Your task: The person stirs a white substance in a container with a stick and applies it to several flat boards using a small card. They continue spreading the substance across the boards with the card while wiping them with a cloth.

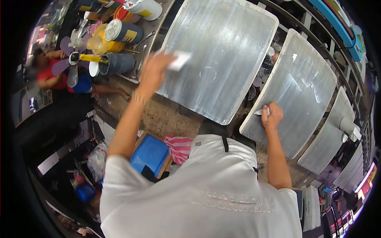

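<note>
The large panel (222, 55) is streaky silver-grey, cream-edged. Right of it, the next panel (305, 75) is grey with white marks. At the large panel's left edge, the piece (181, 60) in my left grip (154, 69) is white. Below the large panel, the case (151, 154) is blue, the cloth (180, 148) striped pink and white.

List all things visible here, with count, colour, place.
Flat panels: at least four, grey, centre to right.
Round tubs: several, white, grey, yellow, orange, upper left.
Bladed fan: one, purple, yellow, left.
Other person: one, red top, blue shorts, left.
Lettered rectangular object: one, blue, lower centre.
Striped cloth: one, pink, white, beside it.
Clutter: uncounted, multicoloured, edges.
Thin flat piece: one, white, upper centre.
Small pointed piece: one, whitish, right.
Shirt: one, white, bottom.
Left hand: one, panel edge, holding flat piece.
Right hand: one, right, holding pointed piece.
</note>
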A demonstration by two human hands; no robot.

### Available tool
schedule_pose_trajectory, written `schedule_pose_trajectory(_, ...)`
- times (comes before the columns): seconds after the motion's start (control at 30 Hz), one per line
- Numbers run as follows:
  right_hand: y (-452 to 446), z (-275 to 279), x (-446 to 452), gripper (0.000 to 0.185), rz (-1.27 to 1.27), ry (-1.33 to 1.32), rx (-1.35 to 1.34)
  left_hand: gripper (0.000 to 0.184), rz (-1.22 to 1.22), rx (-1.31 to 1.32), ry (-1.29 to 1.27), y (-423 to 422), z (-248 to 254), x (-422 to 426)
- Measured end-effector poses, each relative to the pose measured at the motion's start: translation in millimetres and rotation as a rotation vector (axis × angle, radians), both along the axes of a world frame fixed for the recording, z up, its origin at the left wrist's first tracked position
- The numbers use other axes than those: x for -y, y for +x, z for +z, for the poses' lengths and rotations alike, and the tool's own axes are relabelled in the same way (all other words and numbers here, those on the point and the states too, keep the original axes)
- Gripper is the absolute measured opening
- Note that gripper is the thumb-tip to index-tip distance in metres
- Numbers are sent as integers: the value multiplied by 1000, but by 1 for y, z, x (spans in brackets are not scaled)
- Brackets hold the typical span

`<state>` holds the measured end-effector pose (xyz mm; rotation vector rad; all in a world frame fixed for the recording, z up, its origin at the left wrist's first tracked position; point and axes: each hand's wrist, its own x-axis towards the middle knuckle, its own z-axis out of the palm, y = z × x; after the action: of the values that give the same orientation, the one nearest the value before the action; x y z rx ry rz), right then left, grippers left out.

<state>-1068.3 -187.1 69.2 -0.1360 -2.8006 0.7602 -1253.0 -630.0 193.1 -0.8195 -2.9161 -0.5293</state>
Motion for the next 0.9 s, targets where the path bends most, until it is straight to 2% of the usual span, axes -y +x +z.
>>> schedule_pose_trajectory(0.03,0,-1,-1,22,-5,7,-5,50,-71,-39,25,-51,-14,-13)
schedule_pose_trajectory(0.07,1,-1,-1,22,-8,9,-3,49,-94,-172,-67,-100,-34,-30)
schedule_pose_trajectory(0.13,1,-3,1,22,-14,12,-1,47,-167,-196,-19,-191,-53,-71)
schedule_pose_trajectory(0.17,3,-4,1,21,-23,9,19,37,-135,-269,40,-224,-71,-87)
schedule_pose_trajectory(0.2,5,-4,-1,20,-29,6,39,35,-148,-197,81,-254,-80,-103)
schedule_pose_trajectory(0.27,5,-4,-2,19,-25,14,44,34,-110,-80,1,-282,-80,-125)
schedule_pose_trajectory(0.33,6,-6,0,18,-17,5,50,35,-77,21,-21,-264,-71,-120)
schedule_pose_trajectory(0.43,4,-7,-2,18,-25,-7,64,36,-126,-12,18,-214,-96,-65)
schedule_pose_trajectory(0.47,4,-7,-3,18,-18,2,49,45,-135,49,-64,-183,-85,-43)
schedule_pose_trajectory(0.5,5,-6,-3,18,-10,13,34,45,-171,-49,-32,-140,-78,-25)
schedule_pose_trajectory(0.63,4,-5,-2,19,-2,3,34,51,-31,46,-72,20,-60,40)
schedule_pose_trajectory(0.67,4,-6,-2,19,-9,8,37,54,33,152,-98,54,-53,48)
schedule_pose_trajectory(0.73,4,-6,-3,20,-5,12,37,56,66,165,-147,111,-58,69)
schedule_pose_trajectory(0.9,5,-4,-4,20,21,31,35,52,66,293,-134,174,-29,81)
